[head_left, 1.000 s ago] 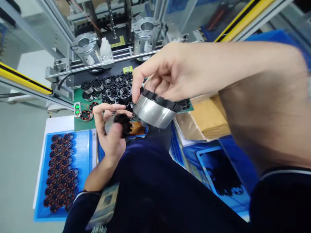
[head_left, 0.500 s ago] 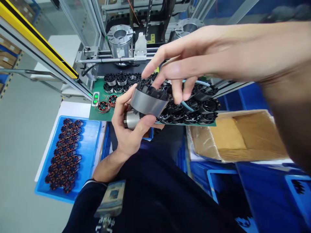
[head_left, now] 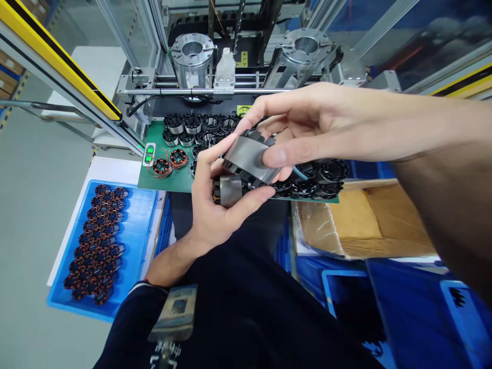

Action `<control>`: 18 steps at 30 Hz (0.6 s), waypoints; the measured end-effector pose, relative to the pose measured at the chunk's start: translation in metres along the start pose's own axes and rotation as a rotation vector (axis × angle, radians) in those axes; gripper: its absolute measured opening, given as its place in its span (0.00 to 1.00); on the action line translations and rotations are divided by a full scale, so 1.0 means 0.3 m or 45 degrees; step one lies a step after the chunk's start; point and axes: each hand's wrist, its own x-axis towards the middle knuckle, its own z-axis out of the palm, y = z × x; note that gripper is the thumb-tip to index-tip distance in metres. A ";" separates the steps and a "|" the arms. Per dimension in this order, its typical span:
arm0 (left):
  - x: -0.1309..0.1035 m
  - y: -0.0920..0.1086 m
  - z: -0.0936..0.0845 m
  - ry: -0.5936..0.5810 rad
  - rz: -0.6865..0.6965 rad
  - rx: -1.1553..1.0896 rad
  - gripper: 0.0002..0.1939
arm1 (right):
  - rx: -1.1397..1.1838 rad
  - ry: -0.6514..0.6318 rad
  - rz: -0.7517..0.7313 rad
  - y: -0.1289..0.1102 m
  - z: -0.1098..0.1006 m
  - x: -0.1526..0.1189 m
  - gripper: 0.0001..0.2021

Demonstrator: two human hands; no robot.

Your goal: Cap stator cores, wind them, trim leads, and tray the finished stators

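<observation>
A grey metal motor stator core (head_left: 248,156) with black toothed end pieces is tilted between my two hands. My right hand (head_left: 303,123) pinches it, with the thumb on its outer wall and the fingers behind it. Below it, a second, smaller-looking stator core (head_left: 230,190) rests in the curled fingers of my left hand (head_left: 215,205), whose thumb and fingertips also touch the upper core. Behind my hands, rows of stator cores (head_left: 192,123) stand on a green mat (head_left: 148,177). Two copper-wound stators (head_left: 178,158) lie at the mat's left.
A blue tray (head_left: 140,225) of copper-wound stators sits at left. Behind the mat stands a machine with metal cylinders (head_left: 192,51) and a rail (head_left: 172,92). An open cardboard box (head_left: 400,210) and blue crates (head_left: 346,274) are at right. A yellow-black post (head_left: 65,61) rises at left.
My right hand has come down and closed its thumb and fingers on the upper stator core. Both cores have shifted a little to the right, and the upper one has turned.
</observation>
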 end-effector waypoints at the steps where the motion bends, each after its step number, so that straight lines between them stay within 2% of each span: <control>1: -0.002 -0.005 0.002 -0.002 -0.001 -0.022 0.32 | 0.012 0.026 0.024 0.002 0.004 0.005 0.40; 4: -0.011 -0.020 0.007 -0.021 -0.042 -0.102 0.37 | 0.066 0.063 0.061 0.006 0.019 0.018 0.43; 6: -0.018 -0.026 0.009 -0.017 -0.079 -0.128 0.35 | 0.076 0.064 0.047 0.007 0.026 0.024 0.43; 9: -0.022 -0.031 0.009 0.001 -0.097 -0.118 0.31 | 0.057 0.061 0.028 0.010 0.026 0.026 0.41; 13: -0.017 -0.039 0.009 -0.002 -0.143 -0.126 0.33 | 0.051 0.045 0.016 0.022 0.011 0.026 0.38; 18: -0.003 -0.050 0.007 0.026 -0.177 -0.104 0.33 | 0.269 0.043 0.005 0.061 -0.006 0.041 0.31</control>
